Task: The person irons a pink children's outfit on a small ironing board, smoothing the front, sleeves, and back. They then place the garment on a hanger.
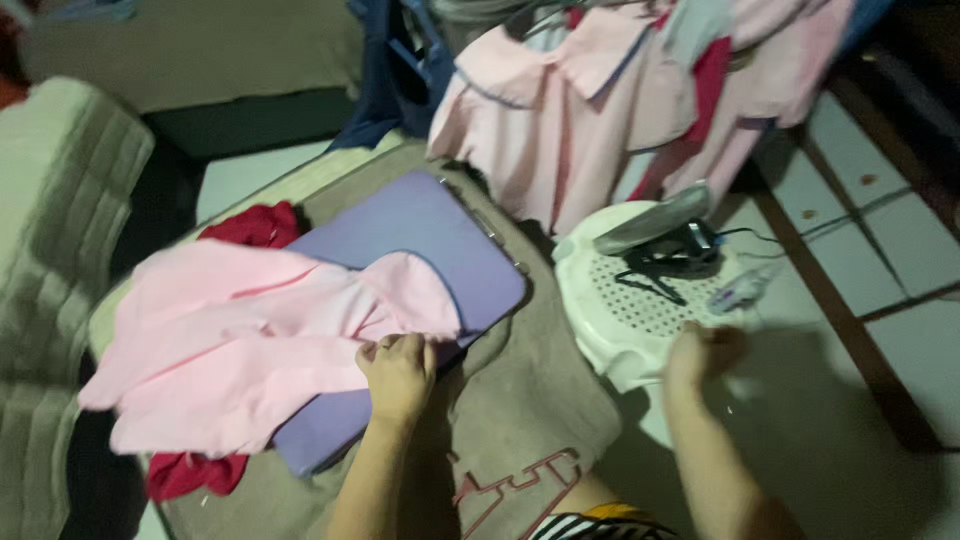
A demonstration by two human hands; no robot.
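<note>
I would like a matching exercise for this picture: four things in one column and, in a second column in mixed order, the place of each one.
Things:
1. pink garment
2. clothes iron
3. left hand
4. red cloth

Places:
A. on the white perforated stool
B. spread over the purple pad
C. at the far edge of the pad, partly under the pink garment
D. gripping the near edge of the pink garment

Pairs: 1-B, 2-A, 3-D, 4-C

pale pink garment point(250, 340), lilac board point(440, 240), red cloth point(255, 225), grey-brown blanket point(530, 400), white perforated stool point(625, 310), striped sleeve point(590, 527)
</note>
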